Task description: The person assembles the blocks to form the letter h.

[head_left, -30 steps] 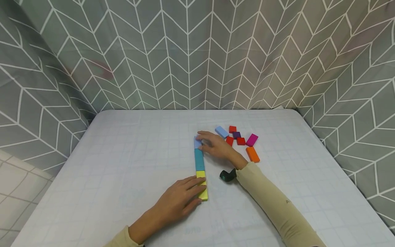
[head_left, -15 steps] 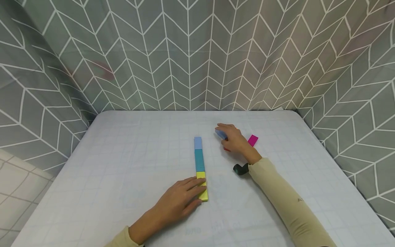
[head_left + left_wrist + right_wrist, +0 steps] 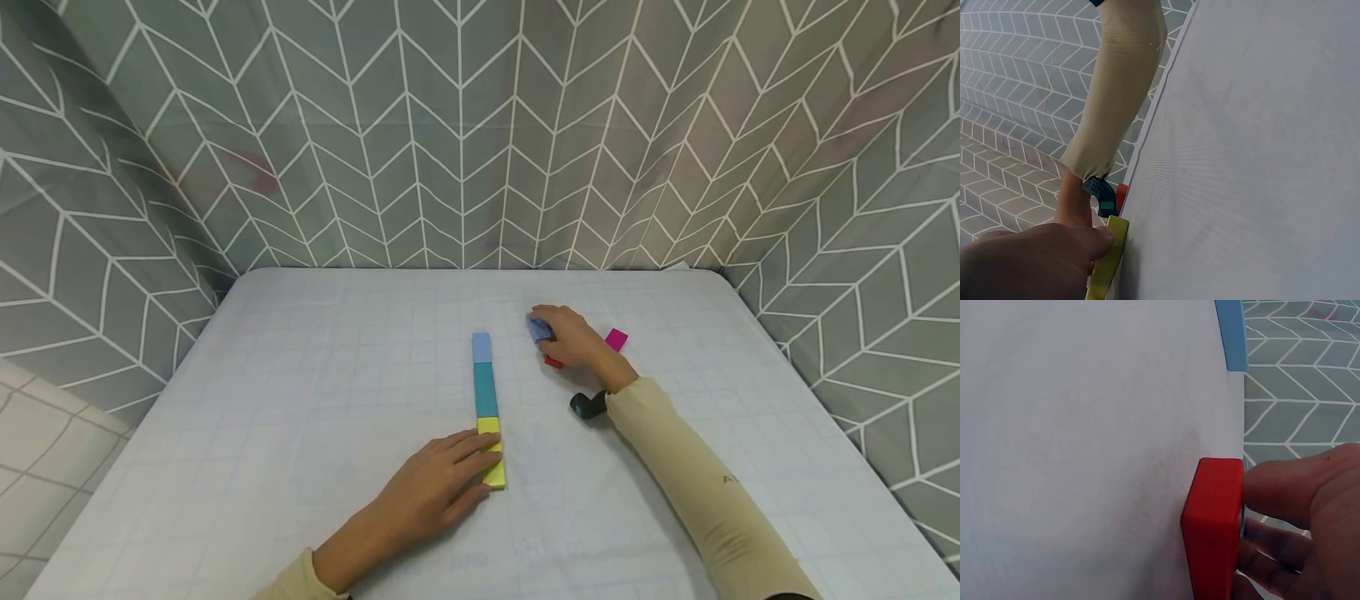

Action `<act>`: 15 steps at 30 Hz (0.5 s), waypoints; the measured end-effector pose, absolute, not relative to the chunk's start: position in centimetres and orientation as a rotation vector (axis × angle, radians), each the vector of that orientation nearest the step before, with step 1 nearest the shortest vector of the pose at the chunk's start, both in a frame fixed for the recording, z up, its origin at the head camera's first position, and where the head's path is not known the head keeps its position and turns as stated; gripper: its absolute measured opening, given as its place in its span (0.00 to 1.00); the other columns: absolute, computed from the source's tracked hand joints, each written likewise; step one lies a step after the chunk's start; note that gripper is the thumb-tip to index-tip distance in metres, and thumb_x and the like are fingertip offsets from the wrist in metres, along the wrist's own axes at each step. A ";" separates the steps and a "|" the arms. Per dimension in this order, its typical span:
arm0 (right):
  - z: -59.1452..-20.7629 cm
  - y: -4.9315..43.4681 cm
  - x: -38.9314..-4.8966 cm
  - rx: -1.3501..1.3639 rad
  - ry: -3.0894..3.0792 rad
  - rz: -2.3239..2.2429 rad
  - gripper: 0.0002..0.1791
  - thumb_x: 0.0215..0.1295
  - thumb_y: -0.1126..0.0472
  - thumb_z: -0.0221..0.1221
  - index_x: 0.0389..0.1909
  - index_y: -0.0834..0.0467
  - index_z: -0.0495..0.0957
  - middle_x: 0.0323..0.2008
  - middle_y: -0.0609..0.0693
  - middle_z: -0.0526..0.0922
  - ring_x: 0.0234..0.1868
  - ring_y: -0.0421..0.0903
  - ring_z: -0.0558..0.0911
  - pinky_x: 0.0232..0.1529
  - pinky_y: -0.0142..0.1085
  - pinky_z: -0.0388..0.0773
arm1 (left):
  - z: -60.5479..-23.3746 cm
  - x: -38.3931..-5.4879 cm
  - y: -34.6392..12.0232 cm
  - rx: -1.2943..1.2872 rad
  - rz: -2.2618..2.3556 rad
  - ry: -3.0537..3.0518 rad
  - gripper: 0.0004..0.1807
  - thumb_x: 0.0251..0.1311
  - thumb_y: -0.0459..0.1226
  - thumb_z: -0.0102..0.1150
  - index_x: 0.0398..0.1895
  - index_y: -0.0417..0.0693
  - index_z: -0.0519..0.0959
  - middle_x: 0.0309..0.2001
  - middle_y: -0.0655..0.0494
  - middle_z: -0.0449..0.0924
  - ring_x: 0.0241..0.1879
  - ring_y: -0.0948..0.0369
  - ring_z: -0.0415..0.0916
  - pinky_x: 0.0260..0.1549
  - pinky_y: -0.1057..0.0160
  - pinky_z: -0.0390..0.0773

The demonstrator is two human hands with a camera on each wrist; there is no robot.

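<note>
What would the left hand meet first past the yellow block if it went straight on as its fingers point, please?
Past the yellow block, the left hand would cross bare table, then probably meet the dark gadget by the right sleeve, though its height is unclear.

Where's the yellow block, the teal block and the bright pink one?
Yellow block (image 3: 1107, 259): left wrist view, on its uncovered stretch.
Teal block (image 3: 485, 389): head view, middle of its top.
Bright pink block (image 3: 617, 339): head view, its uncovered far end.
</note>
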State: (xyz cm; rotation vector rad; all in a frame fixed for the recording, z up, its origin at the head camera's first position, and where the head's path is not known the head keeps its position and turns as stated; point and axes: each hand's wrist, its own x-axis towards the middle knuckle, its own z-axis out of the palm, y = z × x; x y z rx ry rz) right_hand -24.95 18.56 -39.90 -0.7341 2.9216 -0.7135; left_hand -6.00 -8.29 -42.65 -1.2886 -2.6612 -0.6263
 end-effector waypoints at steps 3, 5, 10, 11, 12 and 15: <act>-39.9 18.7 -25.1 -0.755 2.915 -0.731 0.27 0.59 0.63 0.62 0.60 0.64 0.69 0.59 0.58 0.70 0.58 0.54 0.68 0.60 0.48 0.63 | -42.7 -6.0 -8.3 -1.286 -0.635 -2.676 0.23 0.65 0.48 0.52 0.61 0.54 0.71 0.65 0.61 0.63 0.64 0.59 0.58 0.56 0.54 0.66; -40.0 18.8 -25.2 -0.774 2.914 -0.752 0.27 0.59 0.63 0.62 0.59 0.65 0.70 0.57 0.59 0.71 0.58 0.54 0.68 0.60 0.48 0.63 | -42.7 -6.0 -8.3 -1.287 -0.638 -2.682 0.23 0.65 0.48 0.51 0.62 0.55 0.71 0.65 0.61 0.62 0.64 0.59 0.58 0.57 0.54 0.66; -40.1 18.9 -25.3 -0.791 2.924 -0.773 0.26 0.59 0.62 0.63 0.58 0.65 0.70 0.57 0.58 0.71 0.57 0.53 0.68 0.60 0.48 0.64 | -42.6 -6.1 -8.3 -1.290 -0.637 -2.675 0.23 0.66 0.48 0.51 0.62 0.55 0.71 0.66 0.61 0.62 0.65 0.60 0.57 0.57 0.54 0.66; -40.1 18.9 -25.3 -0.790 2.926 -0.773 0.26 0.59 0.62 0.62 0.58 0.65 0.71 0.57 0.58 0.71 0.57 0.53 0.68 0.60 0.48 0.64 | -42.7 -6.1 -8.3 -1.290 -0.638 -2.672 0.23 0.65 0.48 0.51 0.62 0.55 0.71 0.66 0.61 0.62 0.65 0.60 0.57 0.57 0.54 0.66; -40.1 18.9 -25.3 -0.790 2.929 -0.769 0.26 0.59 0.62 0.62 0.58 0.65 0.71 0.58 0.58 0.71 0.58 0.53 0.68 0.60 0.47 0.63 | -42.7 -6.1 -8.3 -1.289 -0.639 -2.671 0.23 0.65 0.48 0.51 0.62 0.55 0.71 0.66 0.61 0.62 0.65 0.60 0.57 0.57 0.54 0.66; -40.0 18.8 -25.3 -0.801 2.935 -0.752 0.25 0.60 0.63 0.61 0.58 0.64 0.70 0.58 0.58 0.70 0.59 0.53 0.68 0.60 0.48 0.63 | -42.7 -6.1 -8.3 -1.286 -0.642 -2.666 0.23 0.65 0.48 0.52 0.62 0.55 0.71 0.65 0.61 0.62 0.65 0.60 0.57 0.57 0.54 0.66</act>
